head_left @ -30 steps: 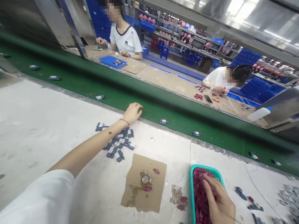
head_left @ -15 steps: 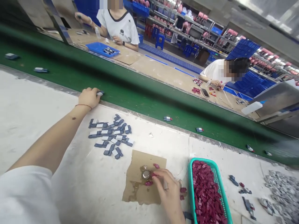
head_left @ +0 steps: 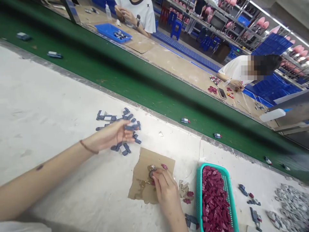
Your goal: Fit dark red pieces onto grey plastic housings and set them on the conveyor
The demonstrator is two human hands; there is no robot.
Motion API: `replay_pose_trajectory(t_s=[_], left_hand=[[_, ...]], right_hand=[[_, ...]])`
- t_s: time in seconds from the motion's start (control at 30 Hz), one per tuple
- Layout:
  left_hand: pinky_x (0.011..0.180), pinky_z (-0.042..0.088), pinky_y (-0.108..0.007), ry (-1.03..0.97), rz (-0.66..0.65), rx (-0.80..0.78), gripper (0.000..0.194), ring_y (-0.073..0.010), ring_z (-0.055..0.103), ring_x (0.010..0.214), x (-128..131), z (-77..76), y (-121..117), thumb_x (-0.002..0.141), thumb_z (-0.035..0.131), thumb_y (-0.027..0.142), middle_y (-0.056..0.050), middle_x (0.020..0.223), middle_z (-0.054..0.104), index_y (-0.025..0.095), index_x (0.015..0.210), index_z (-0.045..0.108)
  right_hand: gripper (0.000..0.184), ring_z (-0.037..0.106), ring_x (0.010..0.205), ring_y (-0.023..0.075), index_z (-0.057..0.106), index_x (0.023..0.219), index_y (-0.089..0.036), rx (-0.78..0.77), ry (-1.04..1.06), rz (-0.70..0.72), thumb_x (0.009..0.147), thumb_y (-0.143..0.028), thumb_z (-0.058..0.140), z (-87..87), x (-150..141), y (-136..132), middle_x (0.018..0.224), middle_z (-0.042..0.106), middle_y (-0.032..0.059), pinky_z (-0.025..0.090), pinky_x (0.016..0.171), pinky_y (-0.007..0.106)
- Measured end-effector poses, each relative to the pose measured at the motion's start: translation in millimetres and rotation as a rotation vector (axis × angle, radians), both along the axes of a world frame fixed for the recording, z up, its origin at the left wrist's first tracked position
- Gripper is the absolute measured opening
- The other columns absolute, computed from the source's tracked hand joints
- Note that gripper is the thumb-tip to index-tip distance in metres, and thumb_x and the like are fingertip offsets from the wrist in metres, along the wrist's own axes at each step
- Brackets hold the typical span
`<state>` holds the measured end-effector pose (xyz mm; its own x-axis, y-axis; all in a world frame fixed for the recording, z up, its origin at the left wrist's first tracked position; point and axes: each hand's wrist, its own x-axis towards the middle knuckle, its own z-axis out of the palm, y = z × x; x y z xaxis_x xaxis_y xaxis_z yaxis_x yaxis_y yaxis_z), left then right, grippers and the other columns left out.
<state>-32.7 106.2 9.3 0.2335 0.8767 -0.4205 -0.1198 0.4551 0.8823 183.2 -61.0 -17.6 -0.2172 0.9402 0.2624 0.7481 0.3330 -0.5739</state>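
My left hand [head_left: 113,135] hovers over a heap of small dark blue and white pieces [head_left: 120,129] on the white table, its fingers pinched on one blue piece [head_left: 130,127]. My right hand [head_left: 165,190] rests on a brown cardboard sheet [head_left: 142,180] with its fingertips pressed together at a small round metal part [head_left: 151,172]. Whether it holds anything small there is hidden. A dark red piece [head_left: 164,166] lies on the cardboard beside the fingers. A teal basket [head_left: 199,193] full of dark red pieces stands right of that hand.
A green conveyor belt [head_left: 135,83] runs past the table's far edge and carries scattered blue pieces [head_left: 185,120]. Two people sit at the bench beyond it, one by a blue tray [head_left: 113,32]. Grey pieces [head_left: 289,203] lie heaped at the right.
My left hand came back from the belt edge to the blue heap with a piece pinched in its fingers. My right hand left the basket and settled on the cardboard at the metal part.
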Motion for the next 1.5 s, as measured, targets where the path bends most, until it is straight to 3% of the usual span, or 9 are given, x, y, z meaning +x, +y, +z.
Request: replay_pose_trajectory(t_s=[0.2, 0.4, 0.57, 0.77, 0.87, 1.0, 1.17, 1.33, 1.5], left_hand=[[0.051, 0.056, -0.025, -0.265, 0.017, -0.459, 0.029, -0.0120, 0.061, 0.054, 15.3, -11.9, -79.6, 0.075, 0.071, 0.041, 0.001, 0.071, 0.061, 0.018, 0.071, 0.054], [0.055, 0.056, -0.027, -0.182, -0.016, -0.328, 0.046, -0.0198, 0.070, 0.073, 30.7, -25.6, -115.0, 0.067, 0.074, 0.059, -0.008, 0.098, 0.071, 0.019, 0.082, 0.055], [0.054, 0.053, -0.029, -0.006, -0.044, -0.167, 0.049, -0.0208, 0.066, 0.071, 33.2, -28.3, -123.4, 0.065, 0.073, 0.059, -0.009, 0.097, 0.072, 0.022, 0.086, 0.049], [0.048, 0.045, -0.024, 0.112, -0.112, -0.003, 0.035, -0.0182, 0.057, 0.067, 31.9, -27.9, -125.2, 0.072, 0.069, 0.051, -0.007, 0.089, 0.067, 0.019, 0.084, 0.060], [0.053, 0.046, -0.025, 0.038, -0.140, -0.007, 0.036, -0.0187, 0.056, 0.072, 31.0, -30.5, -130.0, 0.078, 0.064, 0.053, -0.004, 0.085, 0.062, 0.021, 0.093, 0.059], [0.055, 0.046, -0.024, -0.135, -0.191, -0.031, 0.037, -0.0139, 0.052, 0.064, 31.8, -38.0, -140.7, 0.088, 0.054, 0.053, 0.001, 0.082, 0.054, 0.027, 0.112, 0.045], [0.051, 0.043, -0.023, -0.167, -0.178, 0.007, 0.039, -0.0087, 0.040, 0.052, 34.1, -36.3, -142.6, 0.084, 0.057, 0.058, 0.004, 0.080, 0.048, 0.026, 0.097, 0.039], [0.058, 0.044, -0.027, -0.096, -0.264, 0.045, 0.047, -0.0126, 0.046, 0.057, 30.2, -19.3, -135.7, 0.086, 0.047, 0.066, 0.002, 0.070, 0.049, 0.020, 0.094, 0.053], [0.047, 0.044, -0.026, -0.311, -0.321, -0.116, 0.058, -0.0096, 0.034, 0.043, 31.6, -12.9, -139.3, 0.080, 0.047, 0.074, 0.006, 0.054, 0.036, 0.017, 0.077, 0.058]], right_hand=[[0.023, 0.068, 0.083, 0.0200, 0.065, 0.098, -0.020, 0.001, 0.086, 0.028, 0.096, -0.013, 0.043, -0.4, -1.2, 2.3, 0.086, 0.070, 0.0075, 0.060, 0.074, 0.034], [0.017, 0.070, 0.087, 0.0211, 0.067, 0.092, -0.022, -0.037, 0.210, -0.132, 0.091, -0.014, 0.053, -1.7, 10.6, 0.5, 0.089, 0.072, 0.0076, 0.059, 0.077, 0.034], [0.017, 0.070, 0.089, 0.0214, 0.068, 0.090, -0.022, -0.056, 0.221, -0.161, 0.091, -0.014, 0.053, -4.7, 15.5, -2.8, 0.089, 0.072, 0.0073, 0.058, 0.076, 0.033], [0.016, 0.070, 0.089, 0.0222, 0.068, 0.090, -0.022, -0.089, 0.250, -0.184, 0.092, -0.018, 0.054, -5.3, 14.4, -3.8, 0.090, 0.073, 0.0081, 0.058, 0.076, 0.034], [0.015, 0.070, 0.089, 0.0228, 0.069, 0.088, -0.022, -0.112, 0.281, -0.193, 0.091, -0.020, 0.055, -5.1, 15.4, -3.3, 0.089, 0.073, 0.0078, 0.058, 0.077, 0.035], [0.012, 0.069, 0.090, 0.0235, 0.071, 0.086, -0.022, -0.176, 0.418, -0.245, 0.090, -0.022, 0.059, -4.8, 16.4, -3.8, 0.089, 0.073, 0.0085, 0.058, 0.078, 0.038], [0.009, 0.069, 0.083, 0.0222, 0.072, 0.081, -0.022, -0.160, 0.662, -0.277, 0.085, -0.026, 0.066, -4.5, 13.7, -3.6, 0.082, 0.073, 0.0069, 0.058, 0.075, 0.039], [0.005, 0.070, 0.079, 0.0213, 0.072, 0.080, -0.023, -0.165, 0.828, -0.239, 0.083, -0.026, 0.069, 3.9, 8.4, 0.1, 0.082, 0.074, 0.0063, 0.058, 0.066, 0.033], [0.003, 0.070, 0.077, 0.0195, 0.073, 0.083, -0.025, -0.169, 0.821, -0.163, 0.084, -0.023, 0.070, 18.7, -1.3, 0.3, 0.082, 0.074, 0.0050, 0.057, 0.064, 0.030]])
